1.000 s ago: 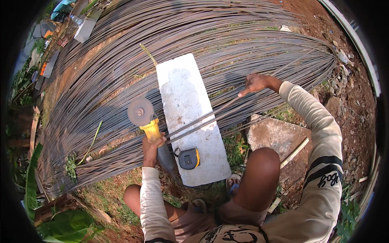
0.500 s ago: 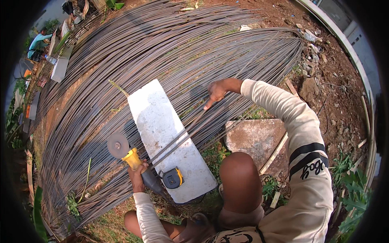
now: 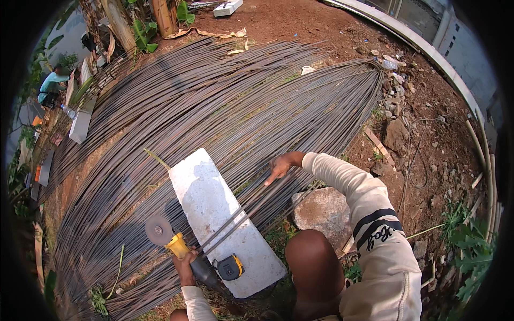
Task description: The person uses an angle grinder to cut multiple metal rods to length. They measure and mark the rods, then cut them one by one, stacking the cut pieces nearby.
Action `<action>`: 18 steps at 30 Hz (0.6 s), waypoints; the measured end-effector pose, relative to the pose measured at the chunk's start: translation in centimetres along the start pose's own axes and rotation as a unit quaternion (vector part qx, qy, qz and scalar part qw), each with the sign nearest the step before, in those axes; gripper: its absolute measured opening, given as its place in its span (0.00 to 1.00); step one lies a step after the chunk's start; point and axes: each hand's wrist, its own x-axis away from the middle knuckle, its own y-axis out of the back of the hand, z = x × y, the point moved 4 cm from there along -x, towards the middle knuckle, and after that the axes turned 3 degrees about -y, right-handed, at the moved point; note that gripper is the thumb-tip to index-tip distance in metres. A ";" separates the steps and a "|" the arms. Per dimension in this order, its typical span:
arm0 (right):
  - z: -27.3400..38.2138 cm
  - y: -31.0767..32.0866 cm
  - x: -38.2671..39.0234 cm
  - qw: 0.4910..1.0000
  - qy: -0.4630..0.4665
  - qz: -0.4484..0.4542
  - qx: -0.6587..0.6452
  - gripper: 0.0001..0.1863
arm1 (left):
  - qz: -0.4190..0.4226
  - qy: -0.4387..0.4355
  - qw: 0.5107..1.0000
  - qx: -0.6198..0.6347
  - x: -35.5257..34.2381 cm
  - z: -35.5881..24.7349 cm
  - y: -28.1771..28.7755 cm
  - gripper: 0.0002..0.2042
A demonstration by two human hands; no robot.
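My left hand is closed round the body of a yellow and black angle grinder, its disc facing upward beside the pale slab. Across this long white slab lie a few steel rods, slanting from the grinder up toward my right hand. My right hand is closed on these rods beyond the slab's right edge, index finger stretched along them; the other fingers are partly hidden. A black and yellow tape measure rests on the slab's near end, close to the grinder.
A wide spread of long, bent steel rods covers the ground ahead. A rough stone block sits right of the slab, near my knee. Rubble and a thin cable lie on the soil at right. Another person crouches at far left.
The view has tilted upward, so the slab, the tools and both hands sit lower in the picture. Both hands keep their holds, with little visible shift against the slab.
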 end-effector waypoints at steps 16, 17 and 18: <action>-0.3 -0.1 -1.1 1.000 -0.013 -0.023 -0.005 0.45 | 0.005 -0.040 0.999 0.019 0.6 -0.6 -0.2 0.15; -0.1 0.2 -0.8 0.999 -0.037 -0.012 0.019 0.46 | 0.002 -0.032 0.999 0.001 0.6 -0.7 -0.3 0.15; 0.9 0.8 -0.3 0.998 -0.004 -0.027 0.051 0.46 | 0.003 -0.041 0.999 0.007 0.7 -0.9 -0.2 0.14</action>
